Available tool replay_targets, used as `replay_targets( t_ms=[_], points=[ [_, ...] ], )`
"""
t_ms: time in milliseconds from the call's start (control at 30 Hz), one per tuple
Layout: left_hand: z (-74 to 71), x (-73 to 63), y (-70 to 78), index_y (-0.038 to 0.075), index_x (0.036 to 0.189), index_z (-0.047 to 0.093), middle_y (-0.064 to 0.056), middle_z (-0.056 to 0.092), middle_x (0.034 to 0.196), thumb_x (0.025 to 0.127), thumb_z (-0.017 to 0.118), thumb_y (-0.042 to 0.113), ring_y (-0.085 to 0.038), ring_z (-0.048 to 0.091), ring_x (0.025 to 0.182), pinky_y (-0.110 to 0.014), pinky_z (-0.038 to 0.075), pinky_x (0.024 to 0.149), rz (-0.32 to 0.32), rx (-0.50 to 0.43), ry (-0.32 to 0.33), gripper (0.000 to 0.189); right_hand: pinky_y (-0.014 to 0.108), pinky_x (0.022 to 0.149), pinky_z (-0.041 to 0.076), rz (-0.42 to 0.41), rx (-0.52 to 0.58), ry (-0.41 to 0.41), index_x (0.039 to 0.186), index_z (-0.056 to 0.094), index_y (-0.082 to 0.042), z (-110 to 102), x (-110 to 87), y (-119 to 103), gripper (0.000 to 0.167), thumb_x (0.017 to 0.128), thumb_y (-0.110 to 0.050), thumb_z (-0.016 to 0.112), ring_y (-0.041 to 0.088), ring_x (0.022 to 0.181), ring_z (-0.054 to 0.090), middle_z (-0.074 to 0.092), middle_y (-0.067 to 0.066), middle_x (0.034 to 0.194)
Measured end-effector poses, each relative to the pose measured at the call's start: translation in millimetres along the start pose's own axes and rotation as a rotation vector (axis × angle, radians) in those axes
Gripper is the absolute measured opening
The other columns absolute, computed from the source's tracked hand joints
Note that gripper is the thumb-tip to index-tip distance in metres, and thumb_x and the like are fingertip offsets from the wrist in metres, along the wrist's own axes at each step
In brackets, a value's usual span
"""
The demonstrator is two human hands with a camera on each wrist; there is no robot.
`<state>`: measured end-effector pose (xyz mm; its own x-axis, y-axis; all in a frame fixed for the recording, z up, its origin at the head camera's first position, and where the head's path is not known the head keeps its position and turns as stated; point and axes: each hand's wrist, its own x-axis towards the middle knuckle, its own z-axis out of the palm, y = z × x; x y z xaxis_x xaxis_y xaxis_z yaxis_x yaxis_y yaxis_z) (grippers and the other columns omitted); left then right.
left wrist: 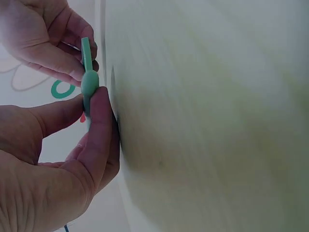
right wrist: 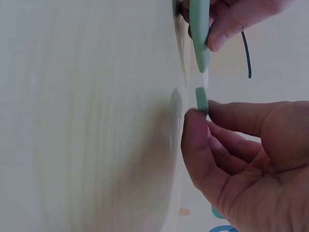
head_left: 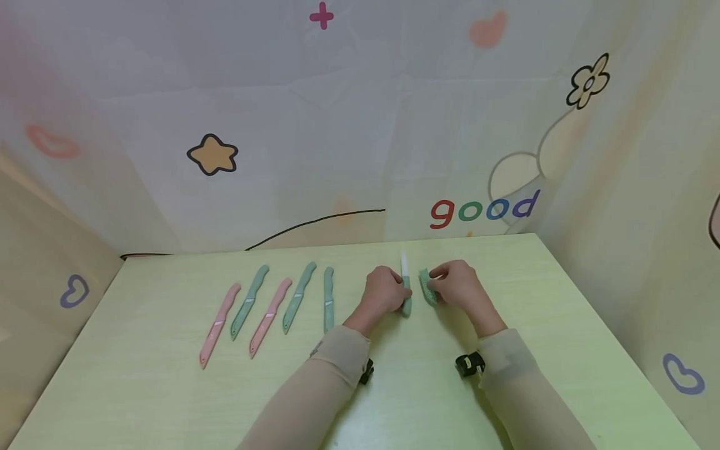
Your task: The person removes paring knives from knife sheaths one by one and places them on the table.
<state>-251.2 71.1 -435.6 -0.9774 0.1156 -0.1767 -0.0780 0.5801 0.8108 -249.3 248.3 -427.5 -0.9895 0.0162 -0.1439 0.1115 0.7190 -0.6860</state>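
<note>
My left hand (head_left: 384, 292) pinches the green handle of a small knife (head_left: 406, 305), whose bare white blade points to the table's far edge. Just right of it, my right hand (head_left: 457, 289) pinches a green blade sheath (head_left: 425, 289) between thumb and fingers. Knife and sheath are apart, side by side. Seen from the left wrist, the thumb and fingertips press on either side of the handle (left wrist: 90, 83). In the right wrist view the end of the sheath (right wrist: 201, 99) shows between thumb and finger, while its other part is hidden.
To the left lie several sheathed knives in a loose row: a pink knife (head_left: 219, 325), a green knife (head_left: 250, 303), another pink knife (head_left: 270, 317), and two more green ones, the nearest (head_left: 329, 297) partly behind my left sleeve. A printed curtain (head_left: 337, 125) hangs behind the table (head_left: 140, 387).
</note>
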Motion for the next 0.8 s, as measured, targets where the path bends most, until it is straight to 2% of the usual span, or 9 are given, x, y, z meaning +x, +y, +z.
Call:
replay_targets(
  t_ms=[100,167,400,800],
  points=[
    [0.7,1.3,0.7,-0.004,0.108,0.073,-0.007,0.07,0.087,0.093,0.082,0.009,-0.012,0.069,0.059,-0.021,0.056,0.063,-0.014,-0.03,-0.004,0.021,0.031,0.073,0.06,0.014,0.051,-0.044,0.124,0.072,0.009,-1.0,2.0,3.8,0.031,0.1,-0.01,0.072,0.016,0.076,0.074,0.073,0.023,0.115],
    [1.3,2.1,1.6,-0.004,0.106,0.074,-0.006,0.069,0.081,0.093,0.082,0.009,-0.01,0.067,0.055,-0.02,0.055,0.063,-0.021,-0.028,-0.003,0.02,0.03,0.074,0.061,0.03,0.066,-0.061,0.124,0.072,0.009,-1.4,2.6,4.9,0.031,0.1,-0.01,0.073,0.016,0.078,0.075,0.073,0.023,0.117],
    [2.7,3.2,5.4,-0.001,0.091,0.075,-0.003,0.068,0.061,0.092,0.082,0.008,-0.01,0.065,0.052,-0.02,0.052,0.062,-0.028,0.02,-0.006,0.011,0.032,0.073,0.062,0.049,0.087,-0.089,0.122,0.072,0.01,-1.0,3.8,3.8,0.03,0.099,-0.008,0.073,0.016,0.076,0.074,0.074,0.02,0.109],
    [5.0,4.5,6.8,0.0,0.085,0.076,-0.001,0.063,0.055,0.093,0.08,0.006,-0.012,0.068,0.051,-0.019,0.051,0.057,-0.041,0.047,-0.031,0.011,0.032,0.07,0.062,0.061,0.064,-0.09,0.12,0.073,0.009,0.6,6.0,2.2,0.029,0.098,-0.009,0.075,0.017,0.072,0.073,0.073,0.018,0.105]
  ],
)
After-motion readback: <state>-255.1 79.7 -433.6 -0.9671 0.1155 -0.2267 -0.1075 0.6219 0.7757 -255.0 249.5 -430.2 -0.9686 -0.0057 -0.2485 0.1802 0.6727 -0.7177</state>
